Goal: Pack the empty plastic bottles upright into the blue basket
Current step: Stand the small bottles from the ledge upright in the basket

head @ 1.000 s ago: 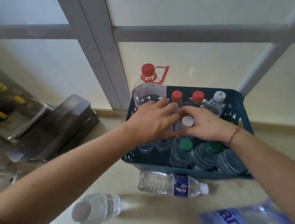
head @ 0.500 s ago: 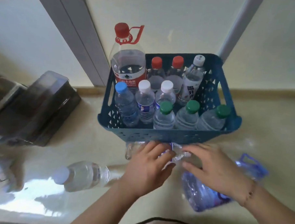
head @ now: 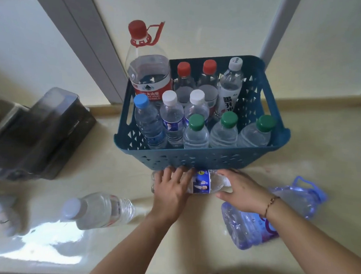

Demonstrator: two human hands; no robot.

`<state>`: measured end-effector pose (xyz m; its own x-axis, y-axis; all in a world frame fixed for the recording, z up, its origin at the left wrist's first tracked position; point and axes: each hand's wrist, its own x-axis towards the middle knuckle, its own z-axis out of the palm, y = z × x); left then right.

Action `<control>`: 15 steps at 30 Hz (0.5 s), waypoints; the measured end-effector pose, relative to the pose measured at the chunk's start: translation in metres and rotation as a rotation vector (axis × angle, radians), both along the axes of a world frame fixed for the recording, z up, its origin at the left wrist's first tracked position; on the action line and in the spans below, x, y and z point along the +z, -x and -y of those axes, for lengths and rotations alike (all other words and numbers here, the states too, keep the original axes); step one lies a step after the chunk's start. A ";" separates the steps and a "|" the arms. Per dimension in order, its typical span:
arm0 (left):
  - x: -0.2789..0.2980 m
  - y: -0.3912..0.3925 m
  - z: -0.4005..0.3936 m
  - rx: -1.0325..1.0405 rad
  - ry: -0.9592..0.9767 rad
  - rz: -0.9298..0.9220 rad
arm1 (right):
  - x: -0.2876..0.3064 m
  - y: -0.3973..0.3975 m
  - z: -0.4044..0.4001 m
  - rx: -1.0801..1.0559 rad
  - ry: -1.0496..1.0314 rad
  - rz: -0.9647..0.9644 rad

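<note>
The blue basket [head: 203, 158] stands on the pale counter and holds several upright bottles with red, white, blue and green caps. A large red-capped jug [head: 149, 73] fills its back left corner. Just in front of the basket a small clear bottle with a blue label [head: 202, 184] lies on its side. My left hand [head: 171, 188] rests over its base end and my right hand [head: 241, 189] covers its cap end, both gripping it.
Another clear bottle with a white cap [head: 102, 211] lies on the counter at the left. A crushed blue-tinted jug with a handle [head: 292, 206] lies at the right under my right wrist. A dark smoky plastic box [head: 43, 131] sits at the left. Window frames rise behind.
Both hands left the bottles inside the basket, came down to the counter in front of it and closed on the lying labelled bottle. The view tilted downward.
</note>
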<state>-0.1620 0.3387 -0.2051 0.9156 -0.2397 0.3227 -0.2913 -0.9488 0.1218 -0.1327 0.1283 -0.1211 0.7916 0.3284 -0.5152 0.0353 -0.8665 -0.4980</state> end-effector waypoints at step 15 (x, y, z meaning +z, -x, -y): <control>0.035 0.042 0.002 0.076 0.849 -0.073 | 0.078 0.017 -0.036 0.139 -0.439 0.341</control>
